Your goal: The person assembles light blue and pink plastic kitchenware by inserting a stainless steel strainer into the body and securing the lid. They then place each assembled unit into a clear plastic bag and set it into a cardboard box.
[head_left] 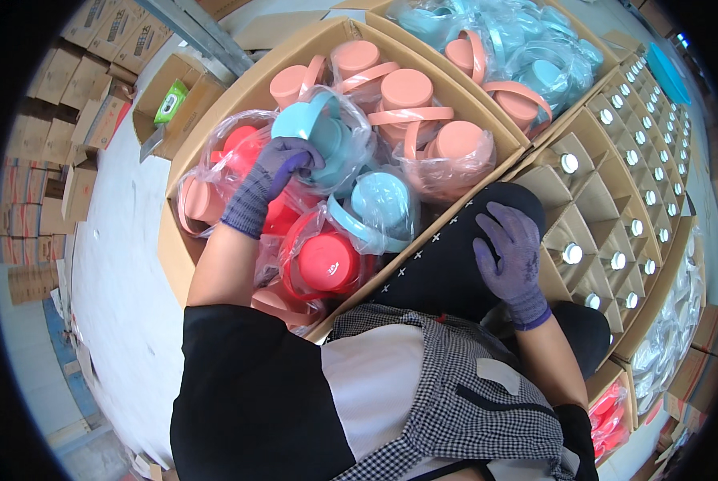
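My left hand (pixel 275 172), in a purple knit glove, grips a light blue plastic cup wrapped in a clear bag (pixel 327 132). It holds the cup over a big cardboard box (pixel 214 108) full of bagged cups in pink, red and light blue. A red bagged cup (pixel 325 263) and another blue one (pixel 381 204) lie just below the hand. My right hand (pixel 509 255), also gloved, rests flat on my black-trousered knee with its fingers spread and nothing in it.
A second box (pixel 487 48) behind holds more pink and blue cups in bags. To the right stands a carton with cardboard dividers (pixel 607 200) and white-capped bottles in its cells. Stacked brown cartons (pixel 62 96) line the left side. Red bagged items (pixel 611 413) sit at lower right.
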The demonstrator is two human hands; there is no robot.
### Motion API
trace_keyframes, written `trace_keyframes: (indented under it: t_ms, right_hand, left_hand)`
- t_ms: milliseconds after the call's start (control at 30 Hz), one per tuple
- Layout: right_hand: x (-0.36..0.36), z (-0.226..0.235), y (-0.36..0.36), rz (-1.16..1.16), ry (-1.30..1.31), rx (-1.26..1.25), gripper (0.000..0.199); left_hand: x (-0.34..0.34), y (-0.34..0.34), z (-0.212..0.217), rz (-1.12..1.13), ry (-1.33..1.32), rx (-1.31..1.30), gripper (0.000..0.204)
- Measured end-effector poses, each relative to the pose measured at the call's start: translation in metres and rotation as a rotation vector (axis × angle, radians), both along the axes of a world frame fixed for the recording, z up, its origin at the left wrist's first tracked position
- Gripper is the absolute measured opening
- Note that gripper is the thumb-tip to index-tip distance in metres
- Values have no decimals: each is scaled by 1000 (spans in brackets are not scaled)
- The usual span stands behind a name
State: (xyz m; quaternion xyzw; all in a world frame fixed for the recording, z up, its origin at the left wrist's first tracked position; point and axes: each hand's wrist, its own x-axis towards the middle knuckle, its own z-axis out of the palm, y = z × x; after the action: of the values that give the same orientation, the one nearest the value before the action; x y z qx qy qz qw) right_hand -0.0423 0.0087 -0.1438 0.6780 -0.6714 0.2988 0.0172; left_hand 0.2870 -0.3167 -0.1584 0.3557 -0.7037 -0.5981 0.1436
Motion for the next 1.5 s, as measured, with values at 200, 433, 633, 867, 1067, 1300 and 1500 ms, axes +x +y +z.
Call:
trace_keyframes:
  t_ms: [200, 433, 633, 867, 1067, 1300, 1500]
  right_hand:
    - [2, 2, 1, -3, -2, 44, 41]
    - [2, 5, 0, 23, 4, 45, 40]
    - [1, 3, -3, 24, 8, 56, 40]
    - [-2, 3, -1, 19, -8, 61, 40]
    - [-1, 4, -3, 29, -5, 30, 41]
    - [-5, 21, -12, 81, -125, 6, 45]
    - [-17, 33, -114, -16, -1337, 175, 57]
  left_hand:
    - [-56, 30, -31, -236, 47, 136, 20]
    - [-57, -25, 53, 54, -215, -459, 32]
    - [-98, -117, 27, 119, -792, -554, 56]
    - [-65, -162, -36, 90, -472, -552, 41]
    - [-18, -151, 34, 424, -238, -350, 45]
    - [-4, -31, 180, 448, 112, -350, 28]
    - [29, 96, 306, 322, 337, -388, 29]
